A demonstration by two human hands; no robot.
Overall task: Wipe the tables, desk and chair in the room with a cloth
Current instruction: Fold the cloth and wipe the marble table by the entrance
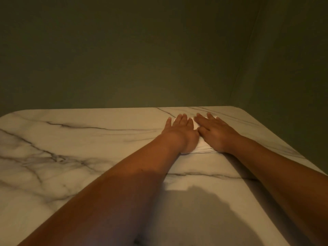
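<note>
Forearms (124, 183) cross desk (88, 139), left grip (179, 128) and right grip (214, 132) flat-fingered, pressing cloth (204, 149); wiping looks underway, chair unseen.

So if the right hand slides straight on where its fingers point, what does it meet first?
Nothing on the table: past the cloth under the right hand lies a bare strip, then the far edge. Probably the wall next; gap unclear.

white cloth (202, 148), grey-veined marble table (88, 139)
</note>
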